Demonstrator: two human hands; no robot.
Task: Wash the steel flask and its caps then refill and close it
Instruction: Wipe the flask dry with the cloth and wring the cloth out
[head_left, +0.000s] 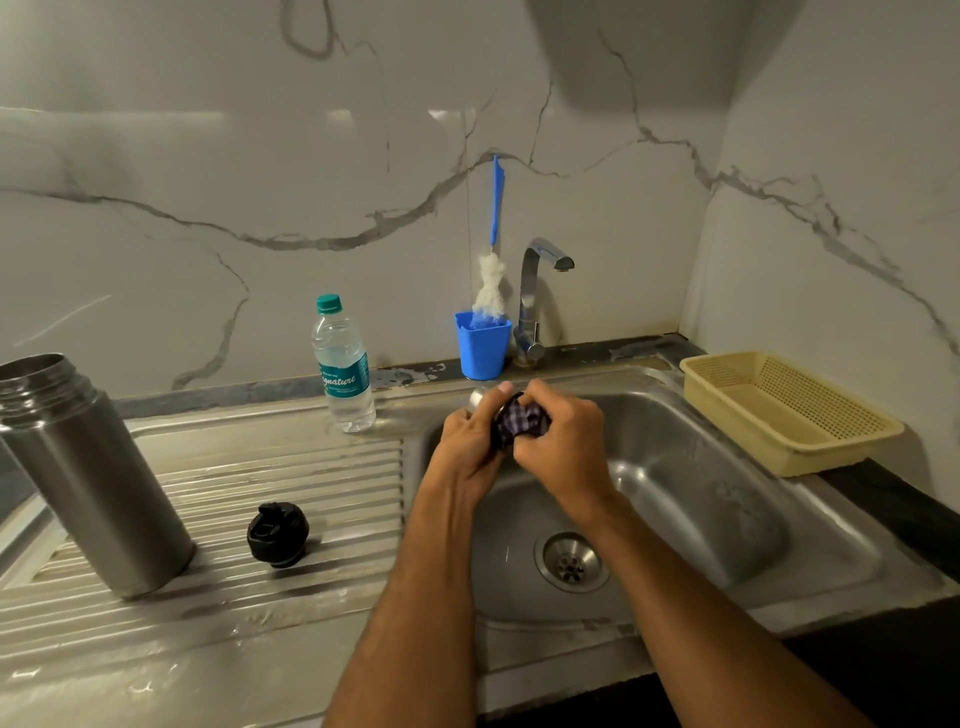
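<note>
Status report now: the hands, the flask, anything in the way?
Left hand holds steel cap; right hand rubs it with cloth. Flask open on drainboard. Nothing in the way.

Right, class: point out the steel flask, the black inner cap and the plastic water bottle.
steel flask (98, 483): head view, middle of its body.
black inner cap (278, 540): head view, its top face.
plastic water bottle (344, 371): head view, on the label.
</note>
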